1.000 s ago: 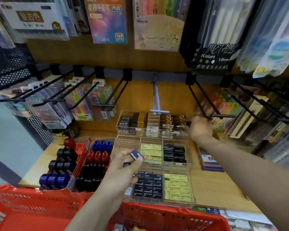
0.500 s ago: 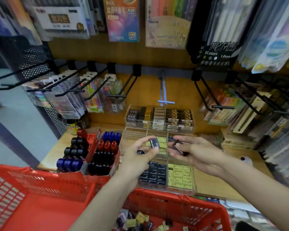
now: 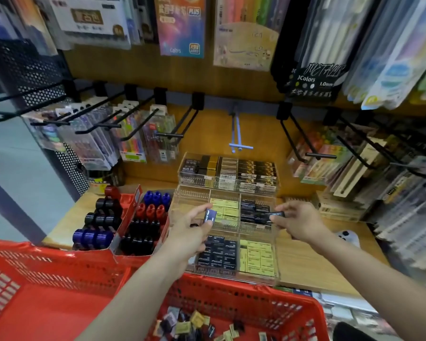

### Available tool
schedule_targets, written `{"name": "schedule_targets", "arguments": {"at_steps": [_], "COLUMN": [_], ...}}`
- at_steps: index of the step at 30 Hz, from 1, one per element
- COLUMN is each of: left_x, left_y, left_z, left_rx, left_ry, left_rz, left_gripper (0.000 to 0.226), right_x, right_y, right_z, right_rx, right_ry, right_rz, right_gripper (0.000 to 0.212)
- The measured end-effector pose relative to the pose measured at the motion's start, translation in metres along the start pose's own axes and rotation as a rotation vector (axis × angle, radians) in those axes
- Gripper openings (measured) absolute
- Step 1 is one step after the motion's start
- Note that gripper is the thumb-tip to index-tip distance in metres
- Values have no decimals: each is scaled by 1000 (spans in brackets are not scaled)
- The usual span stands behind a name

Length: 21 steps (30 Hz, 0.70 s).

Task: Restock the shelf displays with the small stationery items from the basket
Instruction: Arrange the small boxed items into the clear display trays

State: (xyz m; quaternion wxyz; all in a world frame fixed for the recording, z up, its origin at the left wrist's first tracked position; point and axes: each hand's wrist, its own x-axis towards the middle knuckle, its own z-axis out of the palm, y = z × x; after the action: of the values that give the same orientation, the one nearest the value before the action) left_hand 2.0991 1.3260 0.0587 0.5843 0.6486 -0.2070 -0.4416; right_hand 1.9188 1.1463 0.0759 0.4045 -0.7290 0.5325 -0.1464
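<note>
My left hand (image 3: 191,231) pinches a small dark box (image 3: 210,215) between thumb and fingers, with more small dark items tucked in its palm. My right hand (image 3: 296,221) pinches another small dark box (image 3: 277,214) over the middle tier of the clear acrylic display (image 3: 190,193). That tiered display holds black and yellow small boxes in compartments. The red basket (image 3: 231,295) sits below, at the shelf's front edge, with several loose dark and yellow boxes (image 3: 192,322) at its bottom.
Red cartons of ink bottles (image 3: 143,217) stand left of the display. Black peg hooks (image 3: 180,127) with hanging pen packs jut out above the shelf on both sides. A white phone (image 3: 348,238) lies on the wooden shelf at the right.
My right hand has pulled back from the top tier and taken a small dark box from my left hand; it now holds this over the middle tier. The view shifted down, showing the basket's contents.
</note>
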Motion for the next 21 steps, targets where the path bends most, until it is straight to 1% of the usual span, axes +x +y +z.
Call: {"name": "schedule_targets", "arguments": {"at_steps": [1,2,3,5,6,8,10,14,17,21], "left_x": [4,9,15,26,31,40,47,53,53,52], "left_y": [-2,-5,-9,-17,-20,-27,-32,-32,-31,-30], "left_z": [1,3,6,13,17,23,28,35,38,41], "left_rx": [35,66,79,86,100,127,117,93,101,91], "left_ry": [26,49,66,82,85,77,69,47,19,14], "left_rz": [-2,-8,-15,-26,-31,-43,-47,-50,-41,-41], "left_gripper": [42,41,41,40,39,39,38,38,37,37], "right_x": [6,13,19,32,38,48,57,70,71,68], "right_y": [1,1,0,-3,-5,-6,-4,6,11,11], "right_z": [2,6,11,25,32,45,53,61,65,68], "right_rx": [-73,-64,0,213,279,285,227,49,-182,-264], "right_ry": [43,70,66,-12,-55,-114,-115,-7,39,72], "right_rz": [-32,-46,-46,29,59,73,71,11,-79,-102], "right_gripper": [18,15,14,19,21,25,26,25,33,44]}}
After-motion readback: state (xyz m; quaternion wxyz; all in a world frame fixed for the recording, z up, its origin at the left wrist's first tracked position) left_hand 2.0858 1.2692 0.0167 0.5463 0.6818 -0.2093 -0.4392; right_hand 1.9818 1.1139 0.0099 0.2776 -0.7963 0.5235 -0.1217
